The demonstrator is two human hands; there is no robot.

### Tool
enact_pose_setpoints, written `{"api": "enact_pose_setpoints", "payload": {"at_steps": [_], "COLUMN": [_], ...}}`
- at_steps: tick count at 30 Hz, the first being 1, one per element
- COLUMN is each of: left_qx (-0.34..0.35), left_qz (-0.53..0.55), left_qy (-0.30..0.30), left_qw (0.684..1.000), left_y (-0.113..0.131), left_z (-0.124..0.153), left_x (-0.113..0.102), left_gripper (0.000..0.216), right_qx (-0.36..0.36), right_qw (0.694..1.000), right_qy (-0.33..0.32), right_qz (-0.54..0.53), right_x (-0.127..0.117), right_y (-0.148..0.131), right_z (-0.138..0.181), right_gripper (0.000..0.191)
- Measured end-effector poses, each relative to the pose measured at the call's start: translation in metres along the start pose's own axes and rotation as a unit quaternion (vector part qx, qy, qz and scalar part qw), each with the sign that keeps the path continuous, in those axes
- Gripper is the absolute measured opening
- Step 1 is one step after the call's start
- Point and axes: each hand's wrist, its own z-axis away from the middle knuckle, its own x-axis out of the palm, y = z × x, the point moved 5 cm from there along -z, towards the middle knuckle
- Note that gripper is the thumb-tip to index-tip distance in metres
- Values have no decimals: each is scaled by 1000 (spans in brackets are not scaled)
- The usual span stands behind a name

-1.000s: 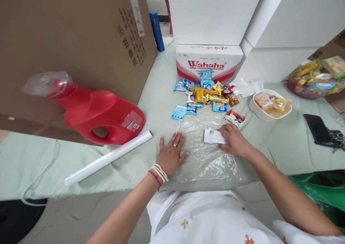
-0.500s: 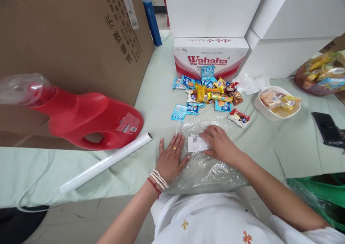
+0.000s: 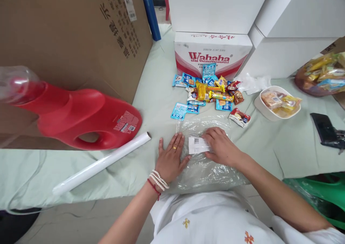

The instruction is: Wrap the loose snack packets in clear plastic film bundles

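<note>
A clear plastic bag point(image 3: 212, 175) lies flattened at the table's front edge. On its left side my left hand point(image 3: 171, 159) rests flat, fingers stretched out, a ring on one finger. Between my hands a white paper label point(image 3: 198, 145) with a barcode lies on or in the bag; I cannot tell which. My right hand point(image 3: 222, 147) is laid over the label's right end, its fingers slightly bent and tips partly hidden. Just beyond the bag is a pile of small wrapped snacks point(image 3: 215, 93) in blue, yellow and red packets.
Left of my hands are a white roll point(image 3: 102, 165) and a red plastic bottle point(image 3: 88, 118) before a brown carton point(image 3: 67, 39). Behind the snacks stands a Wahaha box point(image 3: 212, 48). To the right are a white bowl of snacks point(image 3: 260, 102) and a black phone point(image 3: 322, 127).
The view has shifted slightly. My right hand and the label sit a touch further right, and more of the label's face shows. My left hand stays in place.
</note>
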Motion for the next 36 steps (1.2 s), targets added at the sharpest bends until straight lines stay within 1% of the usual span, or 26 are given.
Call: {"api": "enact_pose_setpoints", "payload": {"at_steps": [4, 7, 9, 11, 12, 13, 15, 17, 18, 19, 21, 22, 24, 26, 29, 31, 33, 35, 36], "left_qx": [-4, -12, 21, 96, 142, 186, 244, 262, 259, 252, 236, 221, 169, 95, -22, -100, -165, -202, -211], "left_qz": [13, 9, 4, 18, 38, 68, 137, 188, 201, 211, 237, 257, 301, 332, 317, 263, 196, 145, 124], "left_qy": [8, 44, 78, 97, 90, 68, -10, -83, -102, -109, -109, -106, -104, -102, -85, -38, 37, 129, 180], "left_qw": [1000, 999, 997, 991, 985, 978, 960, 943, 939, 938, 936, 935, 933, 933, 944, 959, 966, 960, 953], "left_y": [-3, -8, -7, -2, 0, 2, 2, -2, -4, -7, -10, -11, -14, -19, -34, -49, -62, -66, -63], "left_z": [2, 10, 18, 29, 34, 40, 48, 53, 54, 53, 48, 43, 29, 10, -20, -36, -45, -41, -35], "left_x": [-1, -10, -20, -31, -34, -36, -34, -29, -26, -25, -27, -29, -36, -40, -38, -37, -42, -54, -63], "left_gripper": [76, 80, 74, 67, 68, 70, 69, 63, 58, 47, 19, 12, 17, 21, 27, 26, 21, 22, 22], "right_qx": [-33, -50, -69, -86, -92, -95, -88, -74, -67, -61, -50, -45, -33, -18, 25, 70, 114, 134, 131], "right_qw": [999, 998, 995, 991, 990, 991, 992, 991, 989, 985, 978, 974, 969, 968, 976, 985, 990, 988, 987], "right_qy": [-11, 12, 40, 45, 34, 21, 4, 12, 21, 28, 28, 20, -2, -7, -5, -33, -66, -69, -58], "right_qz": [-1, -29, -63, -91, -97, -97, -92, -112, -133, -157, -202, -219, -244, -250, -217, -154, -52, 42, 68], "right_x": [6, 0, -8, -11, -9, -4, 7, 16, 18, 17, 9, 3, -13, -29, -42, -42, -42, -46, -48], "right_y": [3, 7, 8, 7, 5, 5, 5, 8, 10, 13, 19, 21, 27, 37, 58, 73, 83, 84, 81], "right_z": [1, 14, 36, 65, 80, 94, 117, 129, 131, 130, 123, 117, 101, 83, 53, 34, 18, 3, -4], "right_gripper": [55, 54, 53, 51, 50, 48, 36, 21, 19, 19, 18, 17, 15, 17, 22, 22, 22, 24, 25]}}
